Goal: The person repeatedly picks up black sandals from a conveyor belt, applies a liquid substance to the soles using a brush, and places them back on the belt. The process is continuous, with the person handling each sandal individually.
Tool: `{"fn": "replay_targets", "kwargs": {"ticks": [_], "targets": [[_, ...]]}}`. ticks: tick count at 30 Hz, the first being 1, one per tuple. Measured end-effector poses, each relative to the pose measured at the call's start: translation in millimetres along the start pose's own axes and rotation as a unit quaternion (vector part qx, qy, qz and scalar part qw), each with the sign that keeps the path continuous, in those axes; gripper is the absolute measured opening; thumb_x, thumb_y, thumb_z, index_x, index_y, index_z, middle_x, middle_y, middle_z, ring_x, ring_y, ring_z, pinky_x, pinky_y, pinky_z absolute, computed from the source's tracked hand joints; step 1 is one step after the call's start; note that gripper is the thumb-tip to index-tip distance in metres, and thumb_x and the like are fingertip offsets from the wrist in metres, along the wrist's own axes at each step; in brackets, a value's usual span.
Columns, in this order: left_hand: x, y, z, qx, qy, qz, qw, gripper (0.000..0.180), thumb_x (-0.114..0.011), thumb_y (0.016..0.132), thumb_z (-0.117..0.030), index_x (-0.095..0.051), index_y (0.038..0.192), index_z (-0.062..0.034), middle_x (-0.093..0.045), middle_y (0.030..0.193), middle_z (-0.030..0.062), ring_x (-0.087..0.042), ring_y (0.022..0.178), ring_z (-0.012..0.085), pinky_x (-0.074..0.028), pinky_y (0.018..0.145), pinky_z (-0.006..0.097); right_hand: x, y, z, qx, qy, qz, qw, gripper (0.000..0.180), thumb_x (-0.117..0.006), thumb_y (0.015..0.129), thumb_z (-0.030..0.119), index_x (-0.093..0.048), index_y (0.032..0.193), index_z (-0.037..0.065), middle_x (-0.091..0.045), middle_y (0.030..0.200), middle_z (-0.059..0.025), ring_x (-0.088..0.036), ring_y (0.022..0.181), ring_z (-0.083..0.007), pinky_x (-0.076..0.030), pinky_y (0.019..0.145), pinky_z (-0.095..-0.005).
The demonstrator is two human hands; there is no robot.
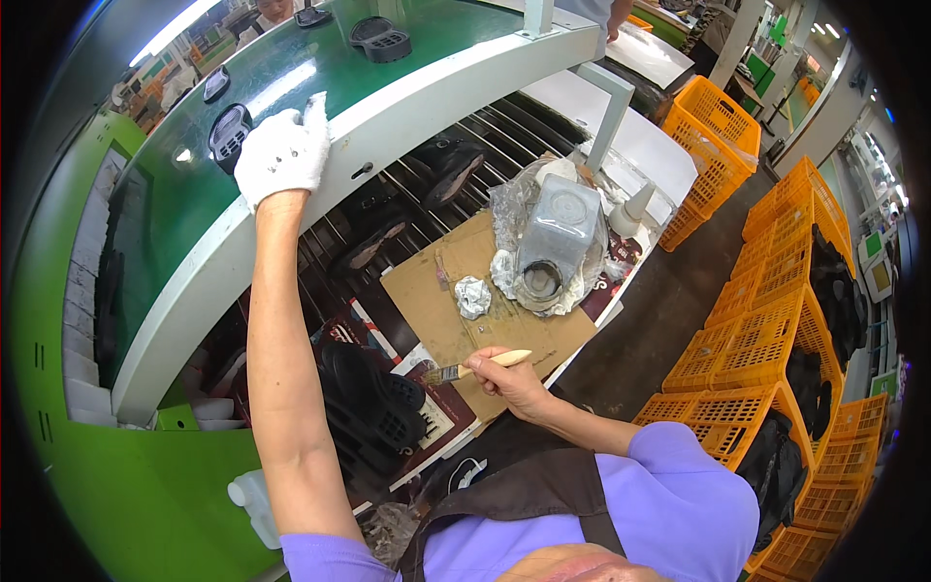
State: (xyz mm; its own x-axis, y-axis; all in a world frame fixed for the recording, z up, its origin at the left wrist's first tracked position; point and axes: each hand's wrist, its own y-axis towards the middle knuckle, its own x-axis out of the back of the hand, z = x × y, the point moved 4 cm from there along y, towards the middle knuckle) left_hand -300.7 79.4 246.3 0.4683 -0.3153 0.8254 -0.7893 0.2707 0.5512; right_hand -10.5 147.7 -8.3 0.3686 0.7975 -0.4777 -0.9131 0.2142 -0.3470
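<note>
from my seat at the far end of the head camera, i begin on the left with the green cabinet (155, 495) and the green belt (175, 189) behind its pale frame (465, 73). a black sole (229, 132) lies on the belt, its long axis running away from me with the far end leaning a little right. just to its right is my left hand (284, 153) in a white glove. one finger points away from me along the frame; the other fingers turn toward the sole and overlap its edge. i cannot tell whether they pinch it or only rest by it. the sole lies to the left of this hand, which is much the nearer of my two; the right is well apart, across the frame.

below the frame, a pile of black soles (373, 398) sits on the bench, left of the brush (507, 358). my bare right hand (516, 381) pinches the brush by its wooden handle, bristles pointing left toward the pile. beyond it are a brown cardboard sheet (427, 276), a crumpled white wad (473, 297) and a cloudy plastic jug (561, 228) on its side, mouth toward me. a white nozzle bottle (632, 210) stands right of the jug, and orange crates (713, 364) line the far right.

pale lettering shows on dark red printed card (393, 325) by the cardboard, partly covered; i make out no label on the jug.
</note>
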Motion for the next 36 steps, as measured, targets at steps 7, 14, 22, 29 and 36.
{"fn": "replay_targets", "kwargs": {"ticks": [7, 14, 22, 29, 36], "targets": [[-2.3, 1.2, 1.9, 0.005, -0.019, 0.002, 1.000, 0.053, -0.045, 0.086, -0.056, -0.067, 0.085, -0.0074, -0.066, 0.085, 0.0186, -0.064, 0.080, 0.0355, -0.050, 0.076, 0.041, 2.3, -0.2, -2.7, -0.001, -0.002, -0.002, 1.000, 0.018, -0.064, 0.087, 0.023, -0.062, 0.090, 0.005, -0.051, 0.067, 0.0047, -0.042, 0.058, -0.0033, -0.033, 0.051, -0.0184], [-1.5, 0.9, 3.6, 0.023, -0.029, 0.004, 0.999, 0.053, -0.046, 0.085, -0.056, -0.067, 0.100, -0.0091, -0.067, 0.094, 0.0175, -0.064, 0.089, 0.0345, -0.049, 0.081, 0.040, 1.7, 0.1, -4.5, -0.005, 0.000, 0.001, 1.000, 0.019, -0.064, 0.087, 0.024, -0.062, 0.090, 0.005, -0.051, 0.067, 0.0046, -0.042, 0.058, -0.0034, -0.033, 0.051, -0.0186], [3.4, -0.6, -0.3, 0.027, -0.025, 0.034, 0.999, 0.054, -0.045, 0.085, -0.057, -0.068, 0.099, -0.0093, -0.067, 0.095, 0.0171, -0.064, 0.088, 0.0346, -0.049, 0.081, 0.040, 3.3, -0.1, -4.0, -0.005, 0.005, -0.002, 1.000, 0.019, -0.064, 0.087, 0.024, -0.062, 0.089, 0.006, -0.051, 0.068, 0.0046, -0.042, 0.057, -0.0036, -0.033, 0.051, -0.0184], [2.4, -0.2, 0.0, 0.026, -0.026, 0.028, 0.999, 0.055, -0.044, 0.085, -0.058, -0.069, 0.093, -0.0092, -0.067, 0.093, 0.0177, -0.064, 0.087, 0.0351, -0.049, 0.081, 0.040, 2.7, 0.3, -5.1, -0.003, 0.010, -0.004, 1.000, 0.019, -0.063, 0.088, 0.020, -0.063, 0.091, 0.001, -0.049, 0.065, 0.0030, -0.041, 0.056, -0.0051, -0.032, 0.050, -0.0184], [-0.8, 1.2, 3.0, 0.019, -0.027, 0.014, 0.999, 0.056, -0.044, 0.085, -0.058, -0.070, 0.089, -0.0089, -0.067, 0.090, 0.0173, -0.064, 0.084, 0.0352, -0.049, 0.079, 0.040, 2.6, 0.5, -6.2, -0.004, 0.012, -0.004, 1.000, 0.018, -0.063, 0.088, 0.020, -0.063, 0.091, 0.001, -0.050, 0.066, 0.0026, -0.041, 0.056, -0.0051, -0.032, 0.050, -0.0185]]}}
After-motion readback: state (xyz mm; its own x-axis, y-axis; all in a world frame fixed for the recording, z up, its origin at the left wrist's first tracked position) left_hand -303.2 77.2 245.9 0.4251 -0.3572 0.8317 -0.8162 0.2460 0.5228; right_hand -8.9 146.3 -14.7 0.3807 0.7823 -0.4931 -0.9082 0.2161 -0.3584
